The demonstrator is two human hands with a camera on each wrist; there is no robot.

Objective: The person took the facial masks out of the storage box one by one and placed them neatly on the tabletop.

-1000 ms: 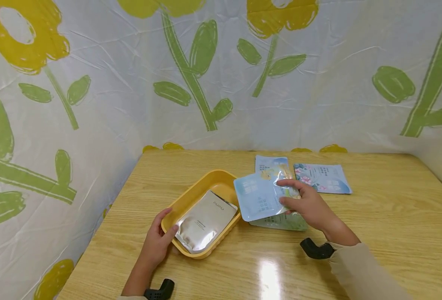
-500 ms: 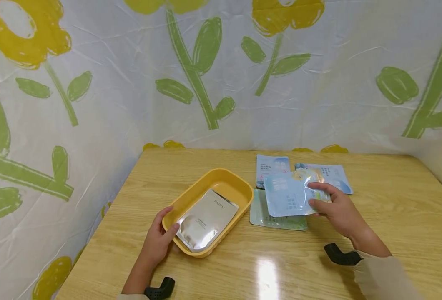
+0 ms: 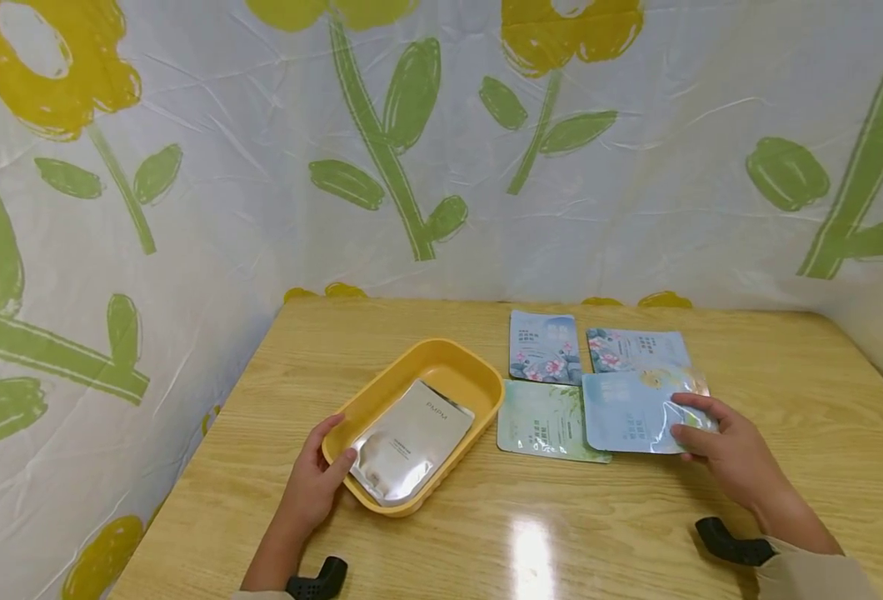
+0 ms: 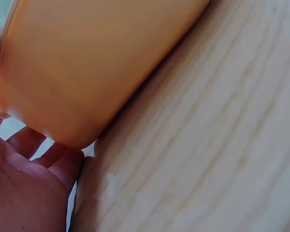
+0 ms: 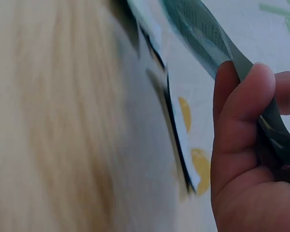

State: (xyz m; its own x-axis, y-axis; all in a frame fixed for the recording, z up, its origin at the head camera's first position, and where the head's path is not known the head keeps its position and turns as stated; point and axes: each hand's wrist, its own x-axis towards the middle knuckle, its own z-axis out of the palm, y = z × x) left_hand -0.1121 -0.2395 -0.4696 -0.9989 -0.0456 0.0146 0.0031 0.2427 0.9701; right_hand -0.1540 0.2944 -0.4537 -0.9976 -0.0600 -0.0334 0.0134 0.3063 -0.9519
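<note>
My right hand [image 3: 734, 450] pinches a light blue face mask sachet [image 3: 629, 412] by its right end, thumb on top. In the right wrist view the sachet [image 5: 203, 34] bends between thumb and fingers, off the table. From the head it overlaps the edges of a green sachet [image 3: 539, 421] and a blue floral sachet [image 3: 655, 346]. My left hand [image 3: 317, 467] grips the near left end of a yellow plastic tray [image 3: 479, 367], thumb over the rim. The left wrist view shows its fingers against the tray's outer wall [image 4: 96, 63]. Inside the tray lies a silver PMPM sachet [image 3: 415, 437].
Another blue floral sachet [image 3: 545, 346] lies flat behind the green one. All stand on a wooden table [image 3: 441, 550], with a flower-printed cloth [image 3: 246, 192] hanging behind and at the left.
My right hand has carried the light blue sachet rightward, away from the tray's edge, uncovering the green sachet and the rear blue one. My left hand and the tray have stayed put.
</note>
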